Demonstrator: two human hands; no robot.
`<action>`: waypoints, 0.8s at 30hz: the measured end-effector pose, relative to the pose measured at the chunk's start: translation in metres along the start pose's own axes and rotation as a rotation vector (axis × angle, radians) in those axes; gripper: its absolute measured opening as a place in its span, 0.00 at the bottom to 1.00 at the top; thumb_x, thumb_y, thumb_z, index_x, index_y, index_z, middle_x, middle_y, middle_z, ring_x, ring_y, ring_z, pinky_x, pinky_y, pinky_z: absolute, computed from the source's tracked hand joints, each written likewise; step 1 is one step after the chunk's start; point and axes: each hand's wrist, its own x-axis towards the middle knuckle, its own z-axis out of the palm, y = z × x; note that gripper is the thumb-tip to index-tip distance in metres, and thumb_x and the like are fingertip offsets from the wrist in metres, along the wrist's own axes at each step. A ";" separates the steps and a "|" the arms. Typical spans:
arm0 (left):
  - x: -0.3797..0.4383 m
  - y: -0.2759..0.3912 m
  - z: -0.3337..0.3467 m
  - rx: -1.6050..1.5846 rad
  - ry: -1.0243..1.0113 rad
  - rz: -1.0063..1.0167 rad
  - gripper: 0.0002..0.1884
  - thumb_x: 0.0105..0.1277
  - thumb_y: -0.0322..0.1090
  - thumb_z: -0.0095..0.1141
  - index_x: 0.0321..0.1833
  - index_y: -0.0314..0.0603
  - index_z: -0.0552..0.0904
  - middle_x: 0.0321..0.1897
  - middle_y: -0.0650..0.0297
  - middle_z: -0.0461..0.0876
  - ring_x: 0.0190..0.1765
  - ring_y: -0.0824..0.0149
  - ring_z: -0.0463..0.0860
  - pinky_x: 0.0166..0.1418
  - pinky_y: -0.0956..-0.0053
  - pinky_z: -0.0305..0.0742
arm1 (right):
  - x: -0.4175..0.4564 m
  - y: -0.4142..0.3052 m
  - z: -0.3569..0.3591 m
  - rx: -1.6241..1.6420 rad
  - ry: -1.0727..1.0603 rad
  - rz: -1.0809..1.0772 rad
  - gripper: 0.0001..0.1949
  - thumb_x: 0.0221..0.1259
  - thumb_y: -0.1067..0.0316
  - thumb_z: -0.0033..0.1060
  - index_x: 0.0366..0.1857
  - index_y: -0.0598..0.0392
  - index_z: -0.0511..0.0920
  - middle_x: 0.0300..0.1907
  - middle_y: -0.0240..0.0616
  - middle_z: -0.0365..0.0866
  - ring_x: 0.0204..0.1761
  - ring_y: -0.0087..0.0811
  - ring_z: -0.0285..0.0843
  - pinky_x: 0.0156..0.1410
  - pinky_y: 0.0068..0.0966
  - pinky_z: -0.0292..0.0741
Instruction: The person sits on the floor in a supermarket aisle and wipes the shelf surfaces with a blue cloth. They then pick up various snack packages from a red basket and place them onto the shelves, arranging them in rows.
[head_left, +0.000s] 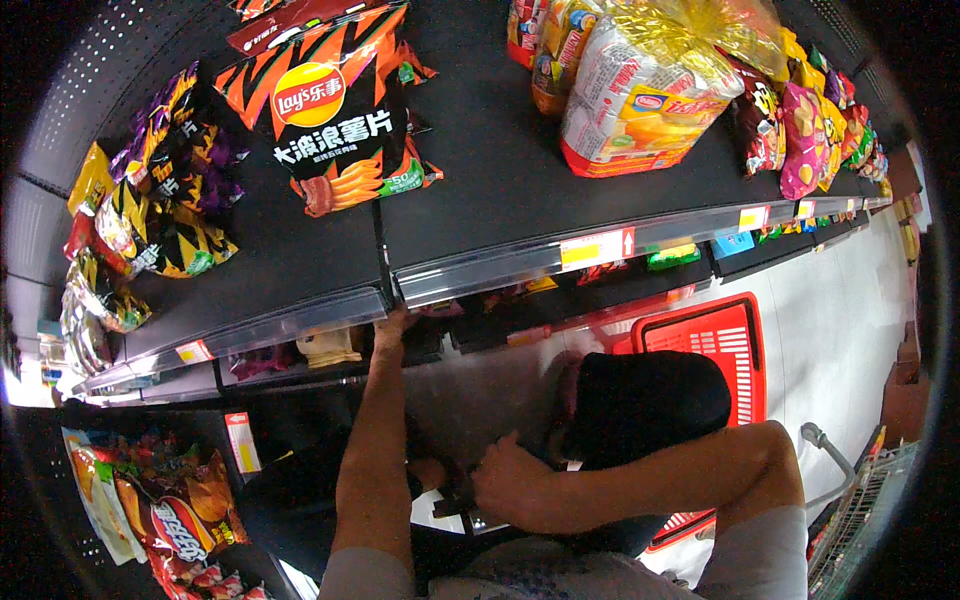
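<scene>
My left hand is at the front edge of the black shelf, by the joint between two clear plastic price rails; its fingers are partly hidden beneath the edge. Near my body, over my lap, my right hand is curled beside a small dark object; whether it grips this is unclear. On the shelf above, a black and orange Lay's chip bag stands alone, with several black, yellow and purple chip bags to its left. A bundled snack pack with gold wrap stands on the right.
A red plastic shopping basket sits on the pale floor at the right, behind my dark-clothed knee. A wire cart stands at the far right. More snack bags lie at lower left. A lower shelf holds packages.
</scene>
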 end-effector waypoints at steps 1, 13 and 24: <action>-0.004 -0.007 -0.009 -0.059 0.005 0.106 0.20 0.70 0.32 0.59 0.64 0.41 0.77 0.58 0.59 0.83 0.58 0.60 0.83 0.61 0.56 0.76 | 0.000 -0.003 0.001 -0.016 0.019 -0.012 0.12 0.60 0.62 0.60 0.40 0.53 0.89 0.45 0.43 0.86 0.51 0.50 0.84 0.54 0.59 0.78; -0.091 0.097 0.100 0.179 0.212 0.584 0.28 0.63 0.50 0.65 0.59 0.35 0.80 0.55 0.47 0.81 0.58 0.47 0.80 0.63 0.60 0.74 | -0.006 -0.014 -0.012 -0.161 0.048 -0.057 0.11 0.58 0.62 0.61 0.37 0.53 0.89 0.41 0.44 0.89 0.46 0.48 0.87 0.52 0.63 0.79; -0.021 0.062 0.191 0.944 0.070 0.418 0.33 0.70 0.63 0.51 0.71 0.54 0.74 0.73 0.59 0.71 0.74 0.51 0.69 0.73 0.57 0.68 | -0.006 -0.011 0.004 -0.136 0.148 0.004 0.14 0.62 0.61 0.59 0.40 0.58 0.88 0.42 0.53 0.88 0.47 0.57 0.84 0.54 0.67 0.77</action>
